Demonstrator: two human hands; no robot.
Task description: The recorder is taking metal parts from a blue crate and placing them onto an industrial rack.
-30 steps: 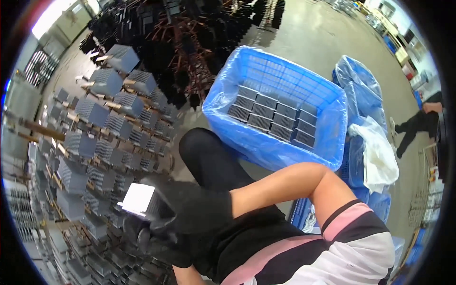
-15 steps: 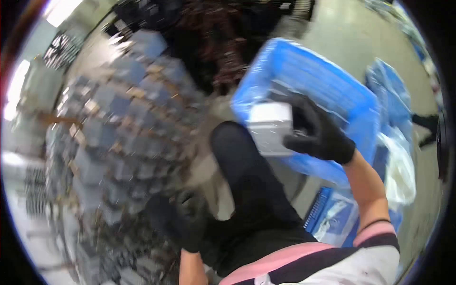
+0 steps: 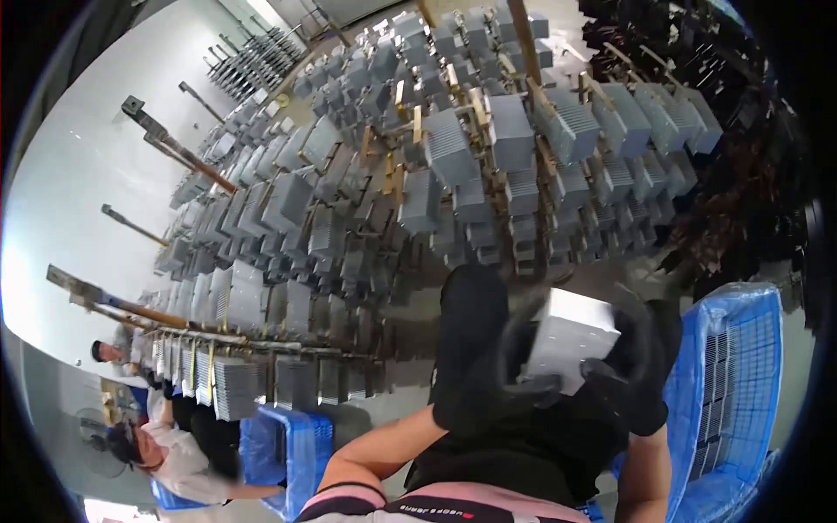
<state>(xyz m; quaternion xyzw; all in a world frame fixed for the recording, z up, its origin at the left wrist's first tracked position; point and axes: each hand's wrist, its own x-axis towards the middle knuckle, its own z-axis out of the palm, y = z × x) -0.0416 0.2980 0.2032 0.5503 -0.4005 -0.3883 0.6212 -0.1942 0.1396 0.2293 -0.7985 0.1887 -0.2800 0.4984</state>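
Silver-grey box-shaped metal block [image 3: 567, 342], gripped between black-gloved left hand [image 3: 501, 379] and right hand [image 3: 635, 383], lies left of the blue film-lined plastic crate [image 3: 751, 366], right hand nearer it.

left forearm [image 3: 384, 449] is slanting inward | right forearm [image 3: 645, 475] is pointing nearly straight up the view | left hand [image 3: 490, 382] and right hand [image 3: 635, 381], both black-gloved, are facing each other over the lap [image 3: 523, 453], fingers [image 3: 544, 385] curling in a shared grip

A silvery-white block [image 3: 571, 336] sits tilted between left hand [image 3: 488, 379] and right hand [image 3: 641, 379].
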